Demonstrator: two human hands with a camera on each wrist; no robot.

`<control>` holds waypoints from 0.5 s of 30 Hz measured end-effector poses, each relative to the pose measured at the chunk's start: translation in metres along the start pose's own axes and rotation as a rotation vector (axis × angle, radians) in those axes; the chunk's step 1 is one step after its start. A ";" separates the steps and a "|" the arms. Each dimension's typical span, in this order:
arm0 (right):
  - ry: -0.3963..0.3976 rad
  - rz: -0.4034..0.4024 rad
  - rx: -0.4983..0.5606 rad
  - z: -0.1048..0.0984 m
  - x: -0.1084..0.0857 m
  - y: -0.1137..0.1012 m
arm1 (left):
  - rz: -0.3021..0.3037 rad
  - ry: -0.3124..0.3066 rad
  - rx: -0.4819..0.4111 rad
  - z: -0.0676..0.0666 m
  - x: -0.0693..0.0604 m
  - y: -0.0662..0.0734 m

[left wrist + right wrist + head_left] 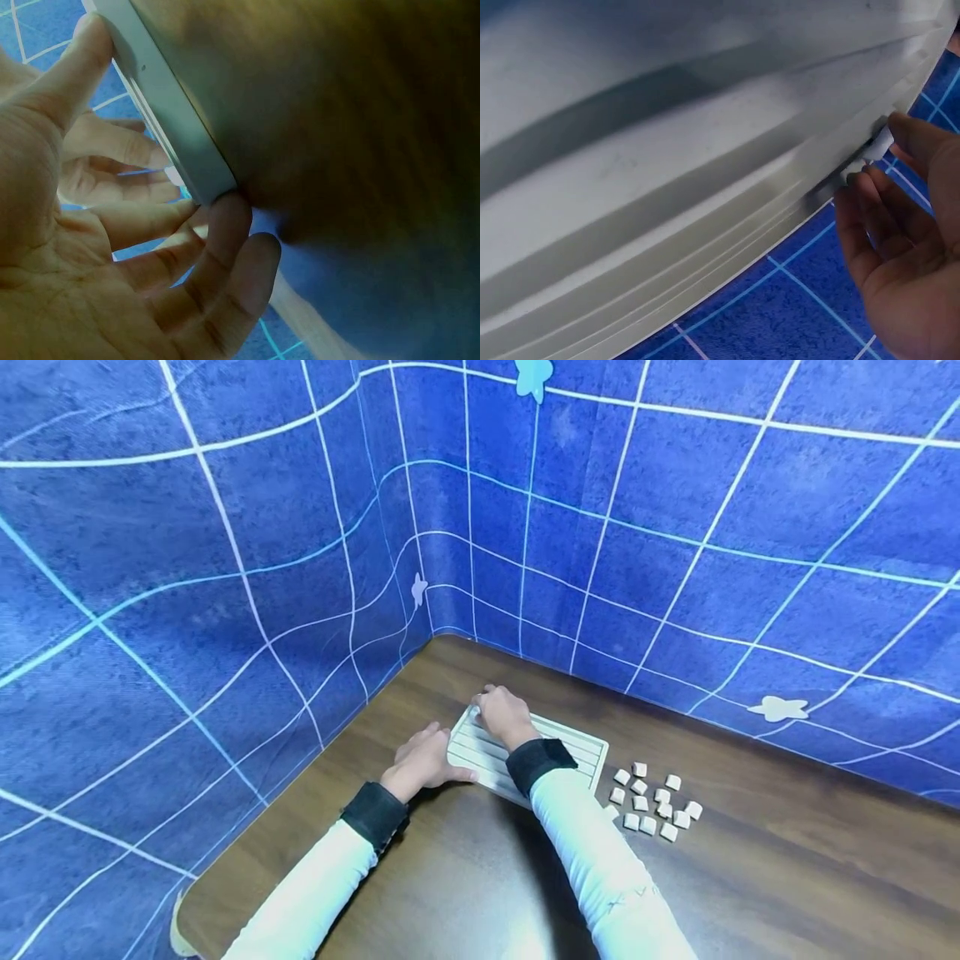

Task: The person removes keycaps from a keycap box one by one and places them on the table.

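A white ridged tray (588, 747) lies on the table, with parallel slots along its length. My left hand (423, 758) holds the tray's left end, the thumb along the near side and the fingers at the far corner in the left wrist view. Over the tray's far left corner, my right hand (504, 714) pinches a small white block (883, 142) between thumb and fingertips. Another pale piece (853, 171) shows beside those fingertips, partly hidden. To the right of the tray, several small white blocks (640, 803) lie scattered.
The brown wooden table (787, 860) fits into a corner between blue walls (600, 527) with a grid pattern and star shapes. My right forearm (600, 860) crosses over the tray's near right part and hides some of it.
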State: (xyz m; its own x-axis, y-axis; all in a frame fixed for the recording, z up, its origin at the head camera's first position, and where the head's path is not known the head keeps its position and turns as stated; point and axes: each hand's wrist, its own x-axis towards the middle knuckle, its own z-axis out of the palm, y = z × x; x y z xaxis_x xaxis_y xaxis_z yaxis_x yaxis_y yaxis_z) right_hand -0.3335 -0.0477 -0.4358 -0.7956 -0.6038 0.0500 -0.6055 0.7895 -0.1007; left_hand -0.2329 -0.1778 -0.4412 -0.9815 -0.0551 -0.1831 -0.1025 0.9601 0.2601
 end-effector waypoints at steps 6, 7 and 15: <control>-0.006 0.022 0.045 0.002 -0.002 0.001 | -0.010 -0.018 -0.018 0.002 0.001 0.001; -0.008 0.034 0.041 0.002 -0.002 0.002 | -0.004 -0.018 -0.022 0.002 0.001 0.002; -0.009 0.078 0.032 0.001 -0.004 0.004 | -0.006 -0.014 -0.020 -0.003 0.000 0.002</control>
State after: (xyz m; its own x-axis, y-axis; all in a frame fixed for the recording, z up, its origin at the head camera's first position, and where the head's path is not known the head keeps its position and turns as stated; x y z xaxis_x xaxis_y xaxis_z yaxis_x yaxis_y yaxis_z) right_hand -0.3326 -0.0427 -0.4371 -0.8398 -0.5420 0.0315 -0.5408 0.8301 -0.1360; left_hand -0.2331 -0.1767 -0.4380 -0.9786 -0.0566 -0.1981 -0.1114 0.9542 0.2778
